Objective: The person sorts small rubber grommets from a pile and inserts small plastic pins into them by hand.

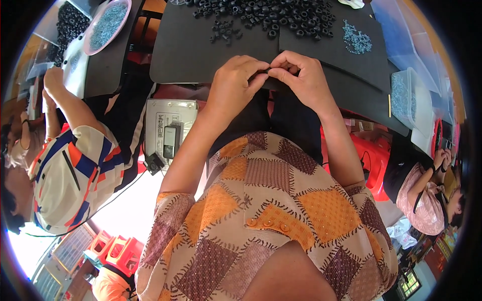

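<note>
Left hand (236, 83) and right hand (304, 78) are pinching a small black part (268, 69) near the tabletop's (211, 62) edge; a heap of black pieces (281, 15) is lying beyond.

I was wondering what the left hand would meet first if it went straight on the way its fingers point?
Most likely the right hand, whose fingertips lie just ahead of the left hand's; exact depth there is hard to judge.
</note>
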Tool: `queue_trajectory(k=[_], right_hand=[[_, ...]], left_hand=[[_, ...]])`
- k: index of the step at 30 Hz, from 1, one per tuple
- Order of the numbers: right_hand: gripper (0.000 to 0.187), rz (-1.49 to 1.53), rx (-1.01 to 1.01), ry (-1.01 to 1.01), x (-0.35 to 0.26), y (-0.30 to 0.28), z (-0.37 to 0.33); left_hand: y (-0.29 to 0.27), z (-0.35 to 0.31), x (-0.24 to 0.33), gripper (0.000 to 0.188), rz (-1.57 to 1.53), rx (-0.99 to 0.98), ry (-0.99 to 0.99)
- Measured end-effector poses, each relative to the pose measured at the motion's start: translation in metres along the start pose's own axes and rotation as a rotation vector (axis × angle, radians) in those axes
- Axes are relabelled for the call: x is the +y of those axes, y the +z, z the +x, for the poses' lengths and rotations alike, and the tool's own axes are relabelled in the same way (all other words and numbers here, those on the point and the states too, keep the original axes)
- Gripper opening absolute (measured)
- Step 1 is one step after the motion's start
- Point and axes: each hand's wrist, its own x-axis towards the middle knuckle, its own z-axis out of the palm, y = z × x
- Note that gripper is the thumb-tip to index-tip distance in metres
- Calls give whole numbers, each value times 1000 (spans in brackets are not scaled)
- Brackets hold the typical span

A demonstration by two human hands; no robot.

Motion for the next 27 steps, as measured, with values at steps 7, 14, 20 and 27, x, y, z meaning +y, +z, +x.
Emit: queue_trajectory(k=[7,14,20,27], right_hand=[[8,4,16,-38,3,3,1],[12,-132,189,-240,-13,2,18],[44,-532,435,-773,-41,18,64],[69,-701,536,-1080,37,48,98]], left_hand=[[5,-2,-11,21,121,90,44],[4,-3,-9,19,181,113,60],[8,-5,-11,20,221,113,67],[14,-2,-10,18,243,123,126]])
